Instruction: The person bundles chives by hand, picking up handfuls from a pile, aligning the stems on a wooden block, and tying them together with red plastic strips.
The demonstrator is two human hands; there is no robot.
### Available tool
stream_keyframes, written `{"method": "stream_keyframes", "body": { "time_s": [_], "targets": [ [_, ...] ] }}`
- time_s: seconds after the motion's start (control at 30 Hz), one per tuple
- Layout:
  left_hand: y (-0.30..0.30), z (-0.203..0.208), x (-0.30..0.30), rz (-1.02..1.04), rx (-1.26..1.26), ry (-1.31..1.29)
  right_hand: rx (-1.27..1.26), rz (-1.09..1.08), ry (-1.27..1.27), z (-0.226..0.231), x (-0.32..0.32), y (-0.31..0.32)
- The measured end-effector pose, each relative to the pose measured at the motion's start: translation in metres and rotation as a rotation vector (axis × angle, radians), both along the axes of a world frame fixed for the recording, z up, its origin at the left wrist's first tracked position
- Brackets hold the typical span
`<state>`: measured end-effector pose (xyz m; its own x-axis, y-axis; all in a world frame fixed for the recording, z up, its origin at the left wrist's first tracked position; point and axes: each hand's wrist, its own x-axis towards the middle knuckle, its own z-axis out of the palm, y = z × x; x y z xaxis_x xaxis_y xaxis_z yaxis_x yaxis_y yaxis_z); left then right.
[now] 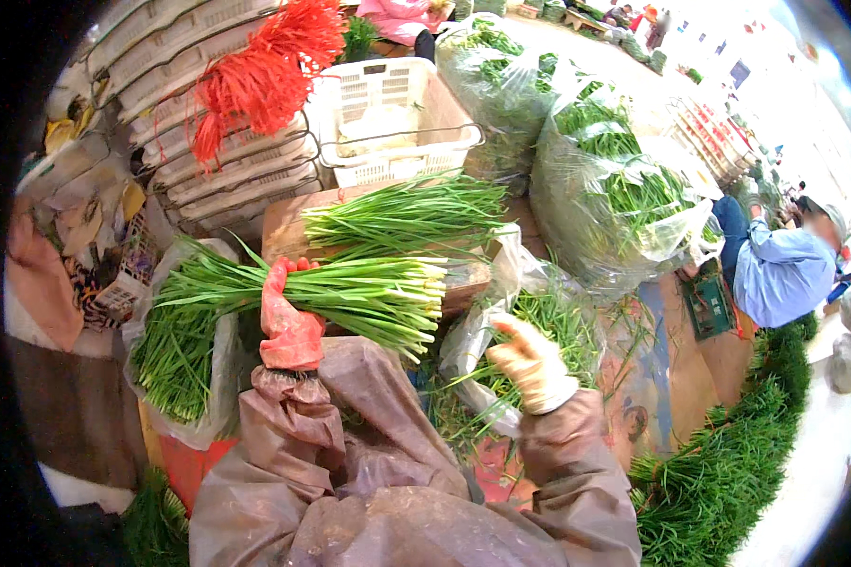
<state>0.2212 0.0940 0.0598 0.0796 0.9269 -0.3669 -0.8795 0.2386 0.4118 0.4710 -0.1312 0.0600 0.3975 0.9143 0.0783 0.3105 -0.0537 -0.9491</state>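
Note:
My left hand [288,317], in a red glove, is wrapped round a thick bunch of garlic chives [378,295]. Their pale cut ends point right, and the green leaves trail left over a plastic-lined container [227,354] of more chives. My right hand [531,364] wears a whitish glove and is slightly blurred. Its fingers look apart with nothing between them, above an open clear bag [463,345] of loose green leaves. Just beyond the held bunch, another pile of chives [402,215] lies on a wooden board [282,227].
White crates [241,180] are stacked at the far left, with red ties [265,80] on top. Beside them stands a white basket [402,170]. Large bags of chives [615,189] fill the far right. A person [785,265] sits near a long heap of greens [719,482].

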Motion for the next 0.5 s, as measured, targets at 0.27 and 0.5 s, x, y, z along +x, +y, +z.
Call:
{"method": "stream_keyframes", "body": {
  "time_s": [0.27, 0.5],
  "targets": [
    [-0.015, -0.003, 0.019, 0.023, 0.206, 0.179, 0.298, 0.018, -0.353, -0.02, -0.077, 0.08],
    [-0.01, 0.002, -0.01, -0.016, 0.114, -0.007, 0.073, -0.038, 0.512, -0.01, 0.013, -0.003]
  ]
}}
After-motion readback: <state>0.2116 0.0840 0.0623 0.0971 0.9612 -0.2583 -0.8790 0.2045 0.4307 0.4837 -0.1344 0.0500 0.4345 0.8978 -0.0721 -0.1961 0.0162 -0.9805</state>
